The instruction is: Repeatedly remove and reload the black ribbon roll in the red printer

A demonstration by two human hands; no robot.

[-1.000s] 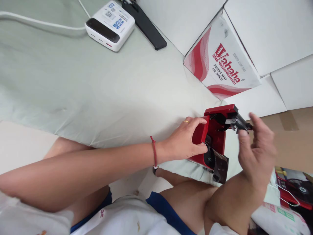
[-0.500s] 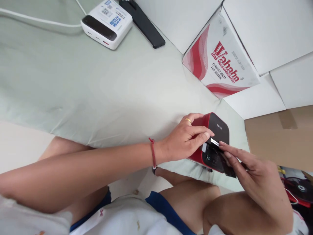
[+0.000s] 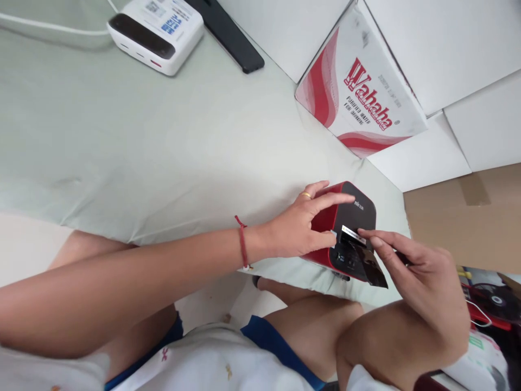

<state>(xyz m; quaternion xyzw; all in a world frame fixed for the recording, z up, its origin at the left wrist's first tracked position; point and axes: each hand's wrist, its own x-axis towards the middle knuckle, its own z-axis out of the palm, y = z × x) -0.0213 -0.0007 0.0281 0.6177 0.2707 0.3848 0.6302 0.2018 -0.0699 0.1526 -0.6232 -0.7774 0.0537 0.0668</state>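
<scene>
A pale green sheet [image 3: 163, 141] covers the bed across the picture's upper left. White boxes [image 3: 448, 49] are stacked at 1 o'clock, with a red-and-white Wahaha carton [image 3: 362, 98] leaning against them and brown cardboard [image 3: 468, 217] at 3 o'clock.

The red-and-black device [image 3: 350, 217] sits on the sheet's near edge, at 4 o'clock from centre, just above the person's knees. The left hand [image 3: 303, 231] is clamped on its red side at 9 o'clock, forefinger laid across the top and thumb on the front. The right hand [image 3: 423, 271] comes in from 4 o'clock, its fingertips pinched together on a black strip [image 3: 372, 266] hanging from the device's front.

A white power strip [image 3: 157, 27] lies at 11 o'clock, and a flat black object [image 3: 228, 35] lies just beside it.
</scene>
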